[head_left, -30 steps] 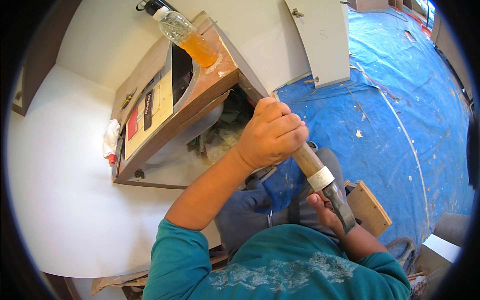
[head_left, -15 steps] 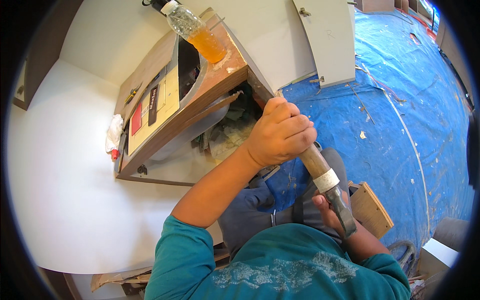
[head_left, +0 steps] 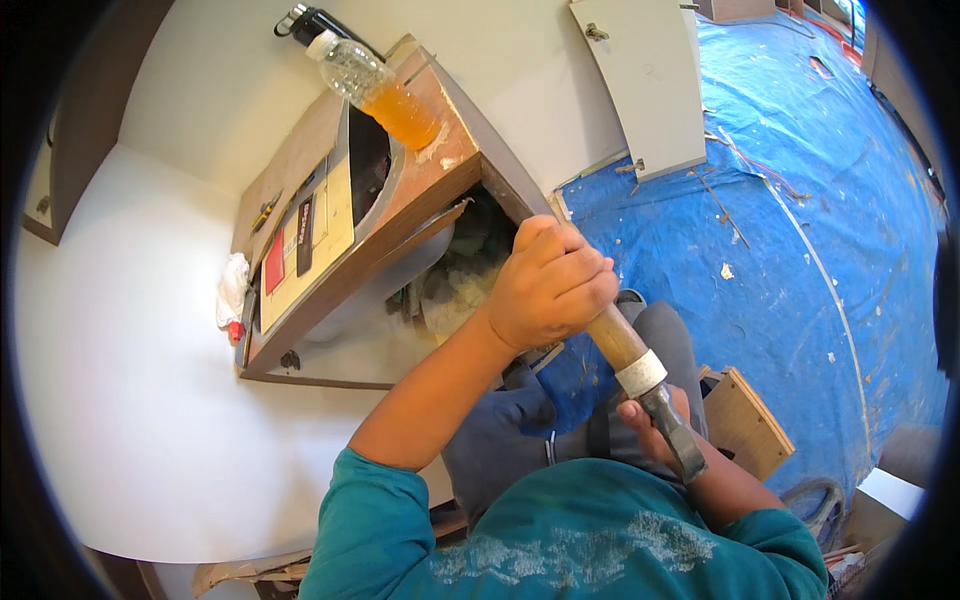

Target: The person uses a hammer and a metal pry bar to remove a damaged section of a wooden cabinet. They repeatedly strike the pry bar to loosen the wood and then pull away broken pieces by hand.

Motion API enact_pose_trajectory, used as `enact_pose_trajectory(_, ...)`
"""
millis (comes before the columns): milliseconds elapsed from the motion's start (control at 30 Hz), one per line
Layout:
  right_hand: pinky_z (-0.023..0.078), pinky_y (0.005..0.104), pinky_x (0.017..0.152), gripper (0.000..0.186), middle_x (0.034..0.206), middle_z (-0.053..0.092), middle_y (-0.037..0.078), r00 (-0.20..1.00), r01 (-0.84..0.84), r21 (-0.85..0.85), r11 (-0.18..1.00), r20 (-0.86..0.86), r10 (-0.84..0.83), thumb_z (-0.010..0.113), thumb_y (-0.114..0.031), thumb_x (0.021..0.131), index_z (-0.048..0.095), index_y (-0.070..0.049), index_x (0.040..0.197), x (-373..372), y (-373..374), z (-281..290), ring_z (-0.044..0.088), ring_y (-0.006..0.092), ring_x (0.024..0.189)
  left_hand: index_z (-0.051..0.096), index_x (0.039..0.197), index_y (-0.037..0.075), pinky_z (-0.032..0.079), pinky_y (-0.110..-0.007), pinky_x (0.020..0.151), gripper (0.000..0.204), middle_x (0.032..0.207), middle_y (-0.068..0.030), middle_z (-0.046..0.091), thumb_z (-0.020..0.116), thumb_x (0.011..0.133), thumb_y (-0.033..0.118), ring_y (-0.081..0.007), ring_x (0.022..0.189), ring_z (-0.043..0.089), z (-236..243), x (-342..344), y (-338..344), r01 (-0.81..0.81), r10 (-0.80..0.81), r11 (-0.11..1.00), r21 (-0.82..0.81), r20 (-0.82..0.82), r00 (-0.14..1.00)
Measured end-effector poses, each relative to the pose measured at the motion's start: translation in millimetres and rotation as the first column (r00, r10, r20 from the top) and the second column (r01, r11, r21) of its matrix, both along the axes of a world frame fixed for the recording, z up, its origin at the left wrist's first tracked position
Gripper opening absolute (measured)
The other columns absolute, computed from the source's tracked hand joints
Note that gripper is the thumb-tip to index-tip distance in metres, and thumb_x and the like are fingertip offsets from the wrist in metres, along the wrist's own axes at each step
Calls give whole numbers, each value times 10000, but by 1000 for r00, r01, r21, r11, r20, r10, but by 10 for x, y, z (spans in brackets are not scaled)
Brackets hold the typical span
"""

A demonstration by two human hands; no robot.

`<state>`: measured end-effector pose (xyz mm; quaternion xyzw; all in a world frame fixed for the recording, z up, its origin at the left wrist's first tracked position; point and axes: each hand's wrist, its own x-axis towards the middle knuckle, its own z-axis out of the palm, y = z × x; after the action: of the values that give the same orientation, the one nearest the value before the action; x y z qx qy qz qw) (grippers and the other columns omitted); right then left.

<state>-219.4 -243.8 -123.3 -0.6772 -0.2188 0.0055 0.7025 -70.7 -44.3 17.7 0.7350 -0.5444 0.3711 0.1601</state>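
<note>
A hammer [head_left: 618, 340] slants in front of my body, its wooden handle pointing away and its dark metal head [head_left: 678, 440] toward me. My left hand [head_left: 555, 290] is wrapped round the handle, fingers closed. A pale band [head_left: 641, 372] circles the handle just above the head. Beside and behind the metal head is my right hand [head_left: 655, 428], closed about it with the thumb on the left side; most of its fingers are hidden by the head.
Left of my hands stands an open-fronted wooden cabinet [head_left: 400, 215], bearing a bottle of orange drink [head_left: 395, 105], a black flask [head_left: 318, 25] and pliers [head_left: 264, 213]. Blue sheeting [head_left: 760, 270] covers the floor at right. A wooden box [head_left: 745, 425] sits by my right knee.
The view has shifted slightly. Both hands keep their places on the hammer, which has moved a little left in the picture.
</note>
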Motion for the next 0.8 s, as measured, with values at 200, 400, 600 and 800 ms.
enact_pose_trajectory(200, 534, 343, 632, 168, 804, 671, 117, 991, 33, 108, 994, 123, -46, 743, -169, 941, 700, -7, 932, -18, -76, -42, 664, 273, 690, 661, 912, 104, 429, -401, 736, 196, 845, -8, 613, 784, 761, 89, -235, 780, 586, 55, -8, -91, -43, 43, 999, 14, -12, 999)
enact_pose_trajectory(400, 529, 359, 698, 581, 804, 683, 141, 957, 179, 125, 976, -250, -144, 560, -515, 1050, 715, 36, 953, -141, -148, 12, 672, 266, 745, 674, 896, 98, 426, -408, 743, 192, 858, -17, 614, 774, 733, 75, -242, 785, 580, 159, -161, -280, -40, 41, 999, 17, -64, 997)
enact_pose_trajectory(600, 520, 380, 663, 639, 784, 692, 164, 960, 196, -6, 981, -204, -193, 583, -572, 1016, 718, 37, 876, -61, -229, -1, 670, 264, 717, 677, 893, 89, 421, -405, 739, 181, 854, -21, 618, 769, 738, 106, -241, 784, 583, 115, -7, -248, -76, 76, 997, -10, 10, 997)
enact_pose_trajectory(800, 506, 348, 671, 511, 811, 664, 104, 981, 144, -45, 989, -127, -149, 540, -476, 1057, 660, -18, 863, -52, -202, -45, 629, 203, 720, 673, 896, 90, 422, -403, 747, 180, 855, -22, 621, 766, 741, 103, -243, 785, 586, 150, -7, -253, -81, 81, 997, -1, -65, 995)
